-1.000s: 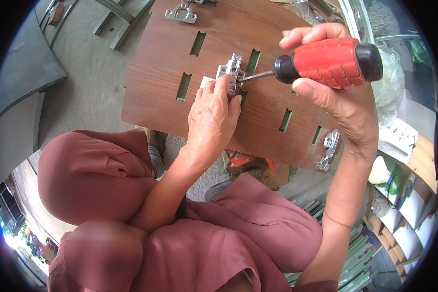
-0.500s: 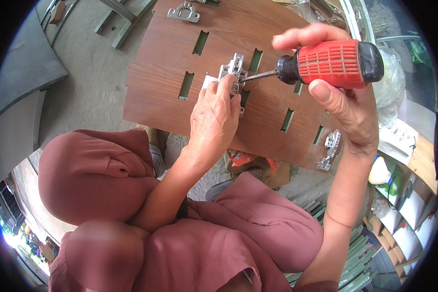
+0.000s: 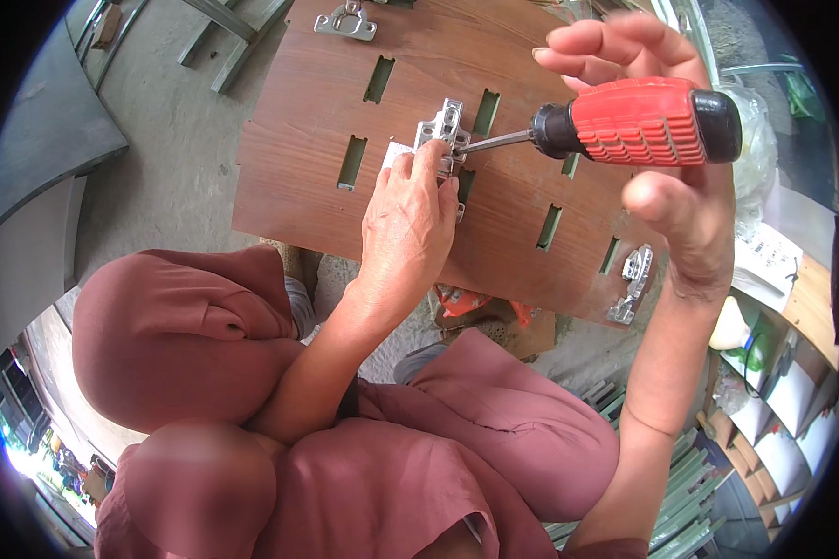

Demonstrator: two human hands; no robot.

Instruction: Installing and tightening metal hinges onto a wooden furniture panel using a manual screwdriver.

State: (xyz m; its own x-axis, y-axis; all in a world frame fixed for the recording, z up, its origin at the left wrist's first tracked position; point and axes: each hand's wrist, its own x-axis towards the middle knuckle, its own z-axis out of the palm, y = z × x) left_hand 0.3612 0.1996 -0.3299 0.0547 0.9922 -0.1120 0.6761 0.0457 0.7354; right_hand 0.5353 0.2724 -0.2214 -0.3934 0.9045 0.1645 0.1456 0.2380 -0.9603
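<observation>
My left hand (image 3: 403, 219) bends its fingers over a metal cabinet hinge (image 3: 449, 116), pressing it onto a brown wood-grain panel (image 3: 294, 149). A screwdriver (image 3: 639, 121) with a red and black handle points left, its tip at the hinge beside my left fingertips; any screw under it is hidden. My right hand (image 3: 690, 228) is open around the handle, fingers spread above and thumb below, none wrapped round it; whether the palm touches the handle is hidden. A small white piece (image 3: 394, 152) lies by my left fingers.
Two more hinges sit on the panel, one hinge (image 3: 347, 23) at the far edge, another hinge (image 3: 632, 284) at the right. Several rectangular slots (image 3: 378, 80) cut through the panel. A grey tabletop (image 3: 42, 121) stands at left. Clear plastic bags (image 3: 755, 140) and metal strips (image 3: 685, 508) lie at right.
My right fingers and thumb have spread wider off the screwdriver handle. The handle has turned about its axis and shifted slightly. My left hand stays on the hinge.
</observation>
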